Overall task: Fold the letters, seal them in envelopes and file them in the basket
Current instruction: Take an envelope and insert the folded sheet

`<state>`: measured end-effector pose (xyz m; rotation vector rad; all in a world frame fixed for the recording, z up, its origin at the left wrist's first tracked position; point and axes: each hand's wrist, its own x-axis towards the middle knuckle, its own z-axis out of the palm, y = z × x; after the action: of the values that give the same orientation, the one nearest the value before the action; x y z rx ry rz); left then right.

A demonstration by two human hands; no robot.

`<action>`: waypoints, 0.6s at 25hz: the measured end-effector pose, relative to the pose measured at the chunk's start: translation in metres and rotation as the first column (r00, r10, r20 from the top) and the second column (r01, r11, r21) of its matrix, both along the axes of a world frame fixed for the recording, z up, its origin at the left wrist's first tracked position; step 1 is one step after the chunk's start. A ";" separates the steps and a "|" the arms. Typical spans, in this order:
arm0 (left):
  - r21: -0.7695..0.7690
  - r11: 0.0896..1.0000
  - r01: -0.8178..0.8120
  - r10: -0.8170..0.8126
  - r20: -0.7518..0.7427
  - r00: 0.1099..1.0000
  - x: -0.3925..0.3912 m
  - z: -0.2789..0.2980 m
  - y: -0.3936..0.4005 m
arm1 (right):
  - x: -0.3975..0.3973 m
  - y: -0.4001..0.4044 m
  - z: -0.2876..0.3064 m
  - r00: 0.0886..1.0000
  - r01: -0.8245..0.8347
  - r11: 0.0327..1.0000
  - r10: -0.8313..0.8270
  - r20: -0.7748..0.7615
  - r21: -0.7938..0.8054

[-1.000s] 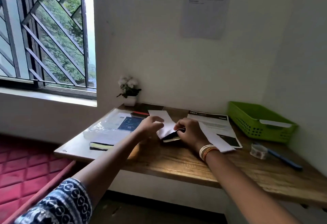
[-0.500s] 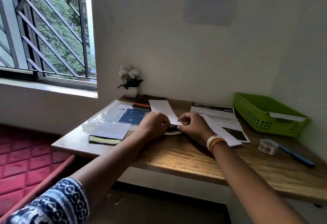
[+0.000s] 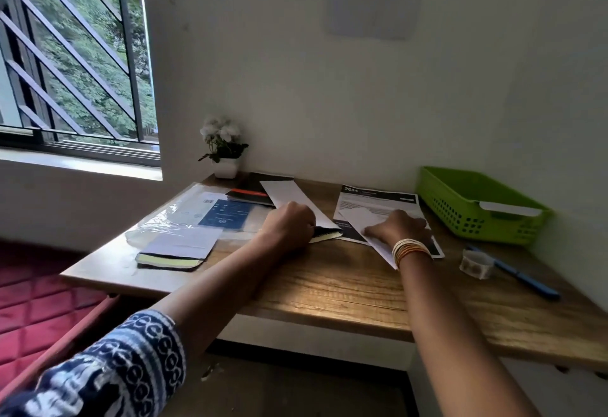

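A long white envelope (image 3: 286, 193) lies on the wooden desk (image 3: 345, 285), its near end over a small dark notebook (image 3: 325, 235). My left hand (image 3: 289, 224) rests on that near end with curled fingers. My right hand (image 3: 399, 229) lies to the right with its fingers on a folded white paper (image 3: 357, 215) that sits on a printed letter (image 3: 378, 199) with a black header. A green basket (image 3: 460, 215) stands at the back right, with a white envelope (image 3: 510, 210) leaning across its rim.
A tape roll (image 3: 477, 263) and a blue pen (image 3: 523, 280) lie right of my right hand. On the left are a plastic sleeve with papers (image 3: 204, 215), a yellow-edged notebook under an envelope (image 3: 174, 257) and a potted white flower (image 3: 223, 150). The walls enclose the desk's back and right.
My right hand has left the envelope and moved right onto the folded paper over the printed letter. My left hand stays on the envelope's near end.
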<state>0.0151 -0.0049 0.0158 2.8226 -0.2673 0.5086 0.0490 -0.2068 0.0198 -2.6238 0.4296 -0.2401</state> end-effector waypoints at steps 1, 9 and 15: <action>-0.012 1.000 0.000 0.000 -0.011 1.000 0.001 -0.003 0.001 | 0.000 -0.002 0.001 1.000 0.008 1.000 -0.008 -0.013 0.026; -0.234 0.971 0.046 -0.056 -0.037 0.998 0.003 -0.009 0.012 | 0.003 -0.005 0.005 0.997 -0.076 0.980 0.078 0.001 0.186; -0.259 0.965 0.042 -0.047 -0.013 0.999 -0.003 -0.005 0.015 | 0.002 0.000 0.007 0.988 -0.145 0.953 0.126 0.088 0.265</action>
<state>0.0116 0.0104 0.0111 2.5604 -0.2402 0.4694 0.0509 -0.2072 0.0267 -2.3553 0.2371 -0.2113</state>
